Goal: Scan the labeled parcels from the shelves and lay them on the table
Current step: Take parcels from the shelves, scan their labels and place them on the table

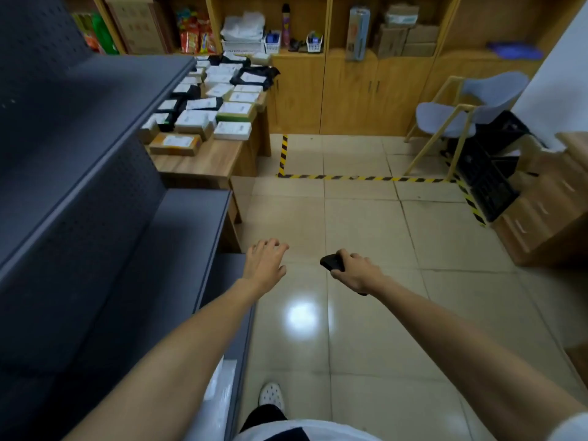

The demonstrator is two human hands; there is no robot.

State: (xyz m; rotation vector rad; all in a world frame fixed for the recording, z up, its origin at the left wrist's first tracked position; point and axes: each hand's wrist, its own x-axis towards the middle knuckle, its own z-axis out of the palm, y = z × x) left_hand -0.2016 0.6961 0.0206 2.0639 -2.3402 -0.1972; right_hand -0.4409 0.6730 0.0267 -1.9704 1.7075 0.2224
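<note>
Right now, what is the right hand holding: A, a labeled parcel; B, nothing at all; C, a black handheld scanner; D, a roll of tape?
C: the right hand grips a black scanner, its fingers curled round it; the left hand is empty.

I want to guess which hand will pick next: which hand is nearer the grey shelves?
Left. The left hand hovers open beside the edge of the grey shelves; the right hand, gripping the scanner, is farther out over the floor.

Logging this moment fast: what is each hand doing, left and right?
Left hand: open, fingers spread, holding nothing.
Right hand: gripping the black scanner.
</note>
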